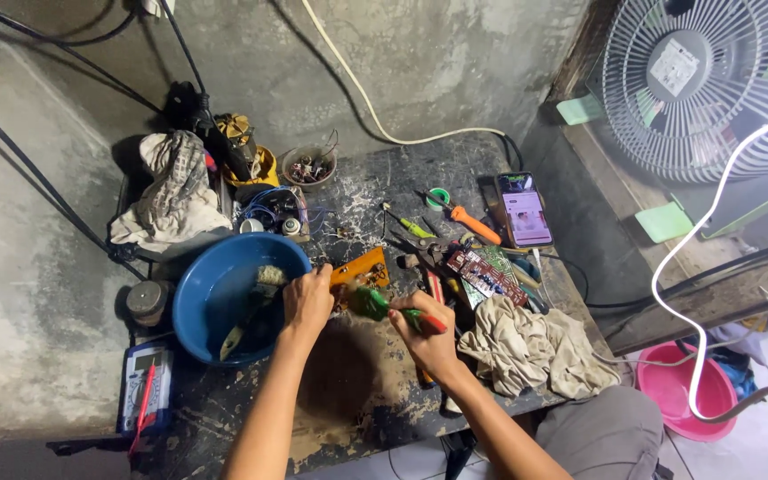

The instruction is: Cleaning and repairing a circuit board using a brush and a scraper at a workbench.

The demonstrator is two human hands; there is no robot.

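My left hand grips the near edge of an orange circuit board lying on the worn dark workbench. My right hand is closed around a green brush with a red handle, its green head resting against the board beside my left hand. Both hands sit close together at the middle of the bench.
A blue basin with a brush inside stands left of my hands. A multimeter lies at the near left. Other circuit boards, screwdrivers, a phone, a rag lie right. A fan stands far right.
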